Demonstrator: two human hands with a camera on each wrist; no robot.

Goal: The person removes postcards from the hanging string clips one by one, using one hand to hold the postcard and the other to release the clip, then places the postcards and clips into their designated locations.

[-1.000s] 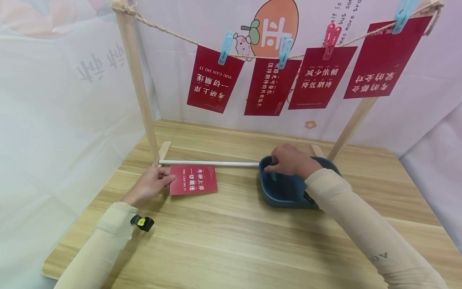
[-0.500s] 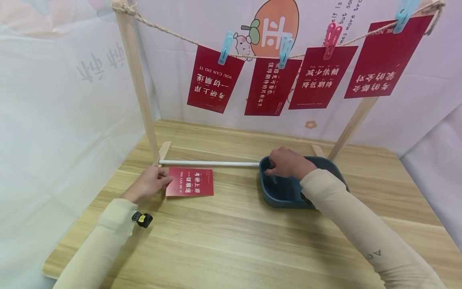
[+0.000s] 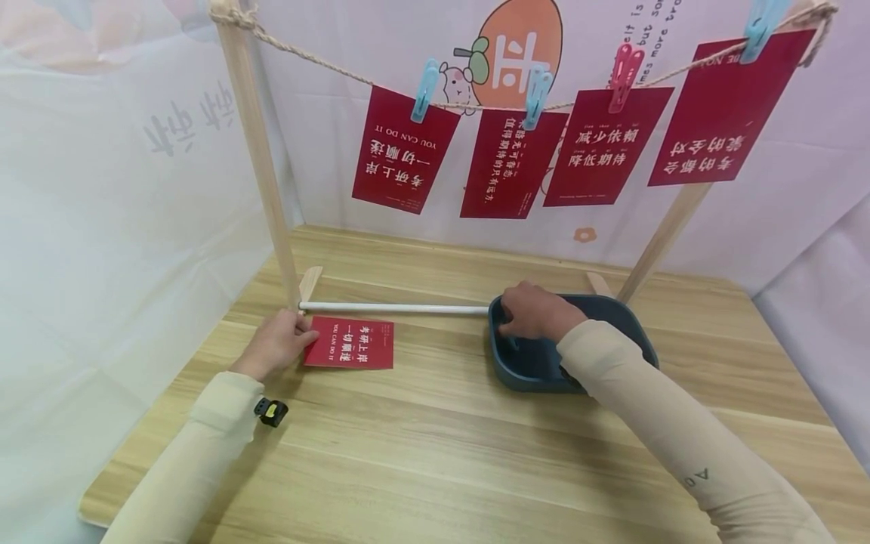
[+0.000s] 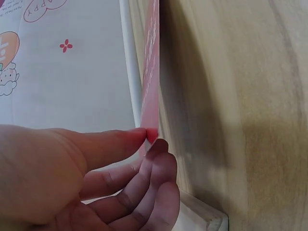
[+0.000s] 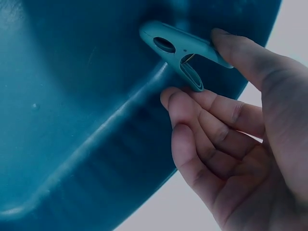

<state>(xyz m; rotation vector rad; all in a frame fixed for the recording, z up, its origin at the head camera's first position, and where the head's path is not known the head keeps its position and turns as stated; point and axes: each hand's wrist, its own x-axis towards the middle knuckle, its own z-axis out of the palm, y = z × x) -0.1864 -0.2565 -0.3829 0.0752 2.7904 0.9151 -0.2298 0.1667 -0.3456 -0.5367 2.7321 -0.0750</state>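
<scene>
My left hand (image 3: 275,344) pinches the left edge of a red card (image 3: 353,344) with white writing, between thumb and fingers. In the left wrist view the card (image 4: 151,77) appears almost edge-on, above the wooden surface. Inside a dark blue box (image 3: 519,384), my right hand (image 3: 537,311) holds a light blue clothespin (image 5: 168,41). The right wrist view shows the thumb (image 5: 240,53) against one leg of the clothespin and the fingers at the other, its two legs spread apart.
A twine line (image 3: 313,59) runs between two wooden posts (image 3: 261,166). Several red cards (image 3: 514,170) hang from it by blue and pink clothespins (image 3: 621,79). A white rod (image 3: 394,308) lies low behind the card in my left hand. White printed cloth (image 3: 156,211) surrounds the table.
The left hand has shifted a little to the left with the card, which now looks flatter. My right hand has moved slightly left and down inside the box.
</scene>
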